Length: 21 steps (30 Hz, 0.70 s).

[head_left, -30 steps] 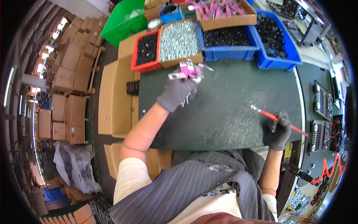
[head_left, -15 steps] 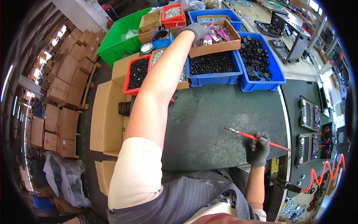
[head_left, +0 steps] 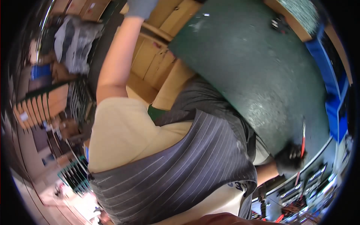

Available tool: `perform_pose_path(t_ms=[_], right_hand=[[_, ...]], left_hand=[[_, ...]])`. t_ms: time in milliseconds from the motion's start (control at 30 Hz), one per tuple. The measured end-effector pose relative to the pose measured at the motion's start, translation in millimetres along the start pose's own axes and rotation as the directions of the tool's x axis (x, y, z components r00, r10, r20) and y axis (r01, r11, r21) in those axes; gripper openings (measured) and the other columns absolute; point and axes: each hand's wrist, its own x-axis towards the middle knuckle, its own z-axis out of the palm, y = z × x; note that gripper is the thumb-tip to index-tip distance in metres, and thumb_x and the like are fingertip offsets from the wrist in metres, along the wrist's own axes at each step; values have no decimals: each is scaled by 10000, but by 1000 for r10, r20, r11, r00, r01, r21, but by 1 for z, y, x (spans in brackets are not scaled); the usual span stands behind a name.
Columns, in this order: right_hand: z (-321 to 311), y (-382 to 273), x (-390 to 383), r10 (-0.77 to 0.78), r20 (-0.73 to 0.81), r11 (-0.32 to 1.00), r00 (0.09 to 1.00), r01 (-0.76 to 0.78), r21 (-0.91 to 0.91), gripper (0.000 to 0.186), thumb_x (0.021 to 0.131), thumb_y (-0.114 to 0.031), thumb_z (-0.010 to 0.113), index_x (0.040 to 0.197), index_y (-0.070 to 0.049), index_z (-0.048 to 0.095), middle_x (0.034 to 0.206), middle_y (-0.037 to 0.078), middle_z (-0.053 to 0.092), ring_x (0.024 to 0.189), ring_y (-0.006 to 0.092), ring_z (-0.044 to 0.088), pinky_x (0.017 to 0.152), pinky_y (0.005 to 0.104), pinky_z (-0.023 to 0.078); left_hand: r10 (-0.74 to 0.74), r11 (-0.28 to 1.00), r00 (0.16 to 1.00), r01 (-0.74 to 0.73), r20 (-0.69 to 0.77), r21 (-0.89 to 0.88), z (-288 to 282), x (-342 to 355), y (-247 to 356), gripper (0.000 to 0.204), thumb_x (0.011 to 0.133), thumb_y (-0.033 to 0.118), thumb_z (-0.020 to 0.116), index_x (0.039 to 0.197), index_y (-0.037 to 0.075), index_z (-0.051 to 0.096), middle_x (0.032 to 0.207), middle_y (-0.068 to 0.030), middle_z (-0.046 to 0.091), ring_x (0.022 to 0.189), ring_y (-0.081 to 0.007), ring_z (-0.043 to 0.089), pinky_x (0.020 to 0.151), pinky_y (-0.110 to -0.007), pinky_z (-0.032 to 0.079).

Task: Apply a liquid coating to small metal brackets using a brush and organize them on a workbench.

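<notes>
My right hand [head_left: 289,160], in a dark grey glove, is closed around a thin brush [head_left: 303,142] with a red handle. The brush stands nearly upright in the picture, over the right edge of the dark green tabletop [head_left: 240,63]. At the top edge my left hand [head_left: 141,8], in a grey glove, is partly cut off, and its fingers do not show. Below its wrist lies an open cardboard box [head_left: 148,56] beside the table. Whether the left hand holds anything cannot be seen.
A small dark object [head_left: 279,24] lies on the far part of the tabletop. At the right stand a blue bin [head_left: 335,112] and a carton of small silvery parts [head_left: 300,15]. A plastic-wrapped bundle [head_left: 75,43] and green racks [head_left: 77,174] are at the left.
The view has swung round to the left and blurred. My left hand has left the carton of purple parts and is now out over the cardboard box side. The right hand keeps the brush.
</notes>
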Motion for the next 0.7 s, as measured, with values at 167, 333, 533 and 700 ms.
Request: perform_pose_path(t_ms=[167,333,533,700], right_hand=[[-2,-11,8,105,118,994,987,-99,-51,255,759,-215,514,870,2,591,675,45,415,508,132,358,431,234,288],[4,-3,14,135,106,988,985,-125,-91,239,709,-207,525,819,-4,586,654,51,405,517,140,344,478,285,287],[24,5,18,133,104,982,986,-116,-150,214,736,-155,521,850,23,551,662,69,393,502,153,326,448,262,277],[34,12,18,112,99,961,989,-83,-265,266,740,-187,515,893,11,606,646,48,415,527,133,358,439,229,287]], left_hand=[[-620,779,632,424,465,462,-52,-232,-156,339,792,315,530,1080,158,616,1032,-142,619,967,-302,582,871,-382,443],[-757,650,328,466,565,600,-36,-309,-146,355,790,215,502,1133,163,573,1162,-103,550,1084,-263,519,923,-367,410],[-488,832,603,105,631,544,28,-302,-189,459,786,51,466,1232,159,458,1209,-59,493,1154,-236,445,922,-376,396],[-490,830,544,55,681,554,70,-303,-204,440,789,57,470,1211,181,497,1214,-50,496,1132,-240,465,890,-377,411]])
